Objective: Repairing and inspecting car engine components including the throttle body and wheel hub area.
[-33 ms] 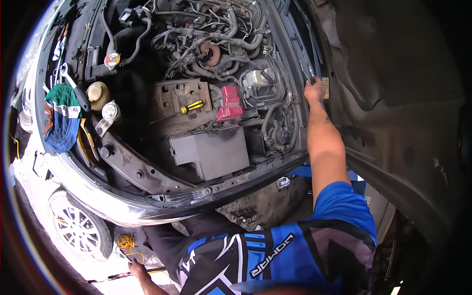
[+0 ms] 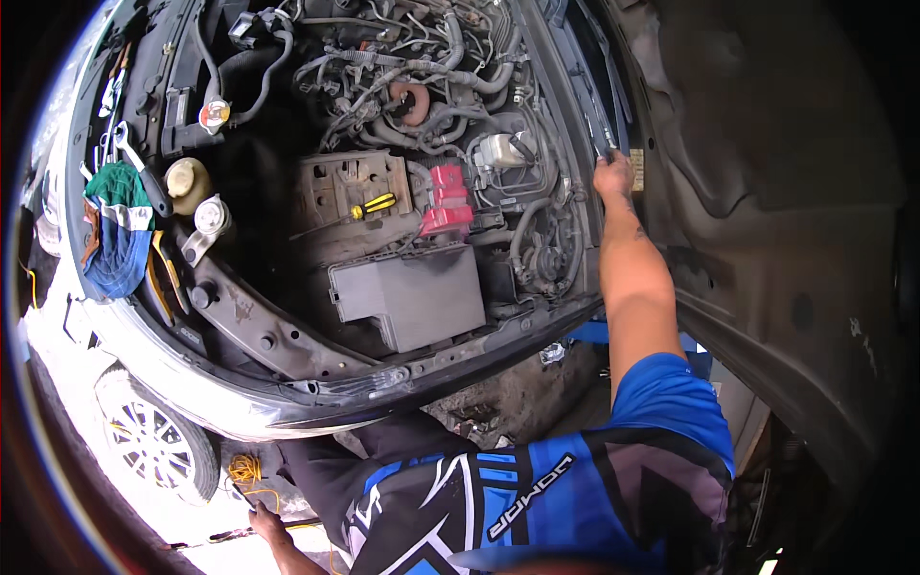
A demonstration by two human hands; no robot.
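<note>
At the lower left my left hand [image 2: 266, 523] hangs beside my leg, closed on a slim dark object [image 2: 241, 494] too small to name. My right arm reaches to the far edge of the engine bay. There my right hand [image 2: 613, 172] is closed at the cowl below the windscreen, around the end of a thin metallic object [image 2: 604, 144] whose kind I cannot make out. A yellow-and-black screwdriver [image 2: 374, 206] lies on the bare battery tray [image 2: 331, 182], apart from both hands. Next to it stand red plastic covers [image 2: 448, 206].
A grey fuse box cover [image 2: 422, 297] fills the near side of the bay. Along the left edge lie a ratchet [image 2: 144, 172], a green-and-blue cloth [image 2: 120, 235] and orange-handled pliers [image 2: 163, 273]. The raised hood [image 2: 767, 192] is at right. A wheel [image 2: 153, 436] and orange cord [image 2: 245, 469] are on the ground.
</note>
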